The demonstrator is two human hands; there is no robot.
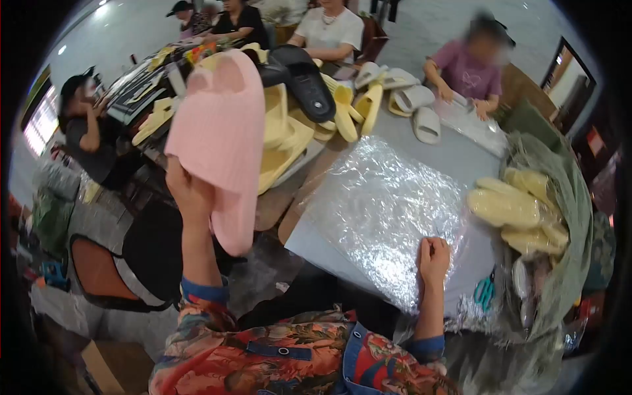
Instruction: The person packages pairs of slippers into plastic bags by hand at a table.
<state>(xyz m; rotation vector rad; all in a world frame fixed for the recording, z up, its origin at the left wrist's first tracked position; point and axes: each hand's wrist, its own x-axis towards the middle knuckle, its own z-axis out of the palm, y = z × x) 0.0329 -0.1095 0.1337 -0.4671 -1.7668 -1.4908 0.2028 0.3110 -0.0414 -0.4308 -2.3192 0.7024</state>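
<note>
My left hand [189,194] is raised and closed around a pair of pink slippers [220,125], held upright with one against the other. A pile of clear plastic bags [388,204] covers the near part of the grey tabletop. On the pile's near right side rests my right hand [434,259], its fingers curled in. Whether a bag is pinched in them is hidden. Beyond the pink pair lie yellow slippers [280,148] and a black slipper [304,82].
Grey slippers [415,99] sit farther back on the table [471,148]. At right, bagged yellow slippers [510,204] lie in a large green plastic sack [566,263], near teal scissors [484,293]. A person in purple [464,72] handles clear plastic opposite; other people sit farther off. A chair [99,266] stands left.
</note>
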